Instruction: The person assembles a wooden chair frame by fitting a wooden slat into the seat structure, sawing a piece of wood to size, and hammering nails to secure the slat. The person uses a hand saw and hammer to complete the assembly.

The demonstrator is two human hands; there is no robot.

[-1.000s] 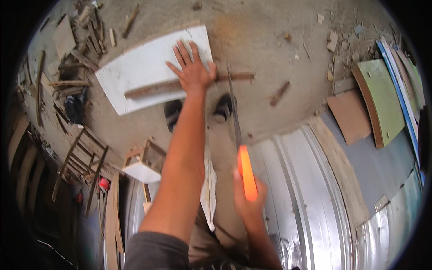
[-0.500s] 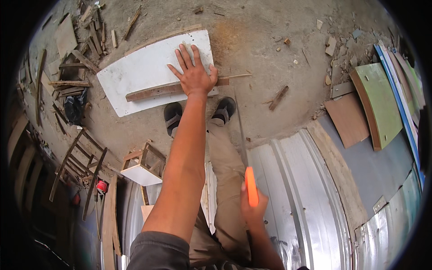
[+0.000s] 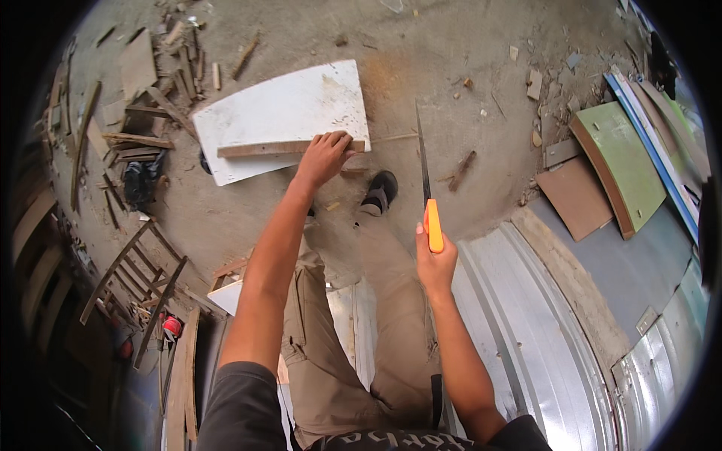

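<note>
My left hand point(image 3: 326, 158) has its fingers curled over the right part of a brown wooden batten point(image 3: 263, 149). This batten lies along the near edge of a white board point(image 3: 282, 101), whose surface is scuffed and speckled. In my right hand point(image 3: 436, 259) is a handsaw point(image 3: 434, 225), held by its orange handle. The dark, narrow blade points away from me, over the floor to the right of the board, and touches neither batten nor board. A thin light stick point(image 3: 395, 137) lies on the ground between the batten's right end and the blade.
Scrap wood point(image 3: 150, 113) is heaped at the far left, near a black plastic bag point(image 3: 141, 180). A wooden ladder-like frame point(image 3: 135, 274) sits below it. Green and brown panels point(image 3: 624, 169) stand at the right. Corrugated metal sheets point(image 3: 519, 323) lie beside my legs. One dark shoe point(image 3: 380, 189) shows near the board.
My left hand has gone from lying spread on the white board to gripping the batten. My right hand has moved forward with the saw, and its blade has swung clear to the right.
</note>
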